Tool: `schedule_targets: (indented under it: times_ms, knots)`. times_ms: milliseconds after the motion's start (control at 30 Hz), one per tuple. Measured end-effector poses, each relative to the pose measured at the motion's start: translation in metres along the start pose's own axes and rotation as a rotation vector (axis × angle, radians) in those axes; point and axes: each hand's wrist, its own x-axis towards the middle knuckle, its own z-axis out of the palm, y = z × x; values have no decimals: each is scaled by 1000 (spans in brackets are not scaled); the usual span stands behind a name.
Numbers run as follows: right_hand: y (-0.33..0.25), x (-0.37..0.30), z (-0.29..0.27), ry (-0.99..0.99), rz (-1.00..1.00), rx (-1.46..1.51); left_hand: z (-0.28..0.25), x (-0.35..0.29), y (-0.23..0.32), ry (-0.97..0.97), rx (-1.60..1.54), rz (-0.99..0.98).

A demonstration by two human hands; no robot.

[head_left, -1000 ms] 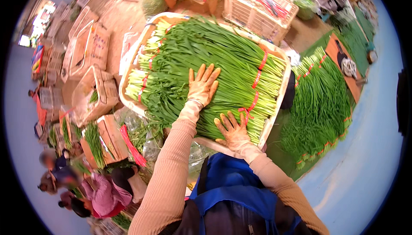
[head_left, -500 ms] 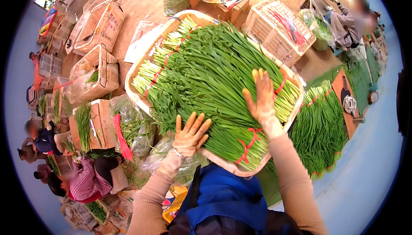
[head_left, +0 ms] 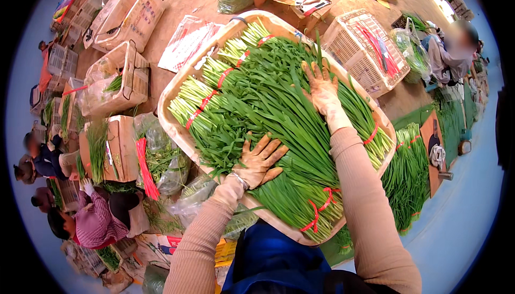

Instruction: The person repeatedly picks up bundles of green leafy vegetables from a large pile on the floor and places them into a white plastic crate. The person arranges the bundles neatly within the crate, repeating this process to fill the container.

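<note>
A large pale plastic crate (head_left: 170, 93) in front of me is heaped with bundles of garlic chives (head_left: 268, 95), tied with red bands. Pale stem ends point outward at its left and right sides. My left hand (head_left: 263, 161), in a stained glove, lies with spread fingers on the leaves near the crate's near left side. Farther off and to the right, my gloved right hand (head_left: 324, 93) presses flat on the leaves, fingers stretched out. Neither hand is closed around anything. A bundle with red bands (head_left: 316, 211) lies by the near rim, between my forearms.
More tied chives (head_left: 402, 181) lie on green ground to the right, beside a wooden board (head_left: 433, 144). Beyond the crate stands a basket with red strips on top (head_left: 365, 52). Open baskets (head_left: 129, 20) and red ties (head_left: 145, 170) are at left. Other people sit at both sides.
Both hands have shifted over the chives: the left one farther in and to the right, the right one away from me. The view has shifted too, and my body leans closer to the crate.
</note>
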Motion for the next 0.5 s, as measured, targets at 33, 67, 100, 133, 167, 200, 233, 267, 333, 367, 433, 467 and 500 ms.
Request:
schedule_targets:
  times_ms: [33,67,100,133,167,200,233,267,333,367,433,467,500]
  knots:
    - [1,4,5,-43,6,2,3,0,-1,-6,-7,0]
    - [-2,8,5,-76,11,7,3,-1,-3,-10,-3,2]
    - [-5,11,5,-109,17,12,4,-2,-5,2,18,1]
    - [-6,12,3,-121,13,30,9,-3,-6,14,39,0]
    - [-3,13,2,-117,14,21,10,-2,-4,29,55,1]
    - [2,13,0,-113,17,12,12,0,-4,39,72,20]
    - [8,10,-1,-109,19,3,12,2,-2,74,73,42]
    - [13,6,5,12,-32,-30,8,4,-2,62,77,36]
    - [21,-18,0,299,-154,466,2,-1,0,2,83,4]
    - [23,-31,-15,448,-185,654,0,-2,1,18,72,3]
    - [21,-65,-31,660,-207,721,-3,-5,0,27,89,9]
    - [28,-81,-34,684,-196,676,-1,2,1,26,90,23]
    - [28,-92,-31,704,-187,655,-2,1,-1,7,103,26]
